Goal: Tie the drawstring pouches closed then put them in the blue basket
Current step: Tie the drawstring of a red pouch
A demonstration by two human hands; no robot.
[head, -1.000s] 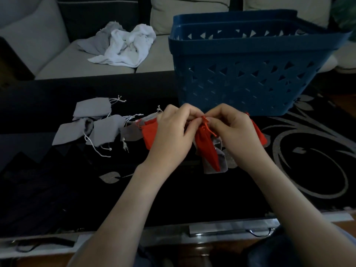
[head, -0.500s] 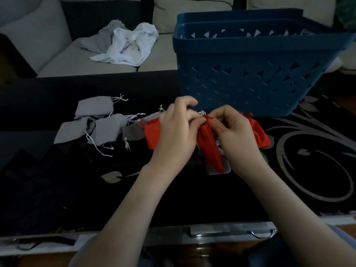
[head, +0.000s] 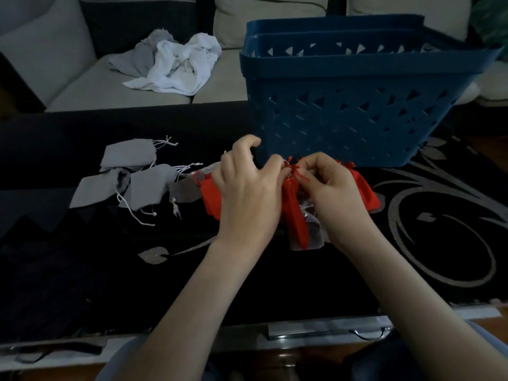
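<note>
Evidently the left hand (head: 247,193) and right hand (head: 336,195) pinch the red pouch (head: 296,218) by its cord (head: 299,174), fingers (head: 316,164) curled; a slip could leave it untied

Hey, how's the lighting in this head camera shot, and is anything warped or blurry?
Head view: dim, underexposed light, so the black patterned table swallows detail; wide-angle distortion splays the walls of the blue plastic basket; the left hand and right hand, pinching the neck of the red fabric pouch, look slightly soft, so the knot can't be read.
</note>
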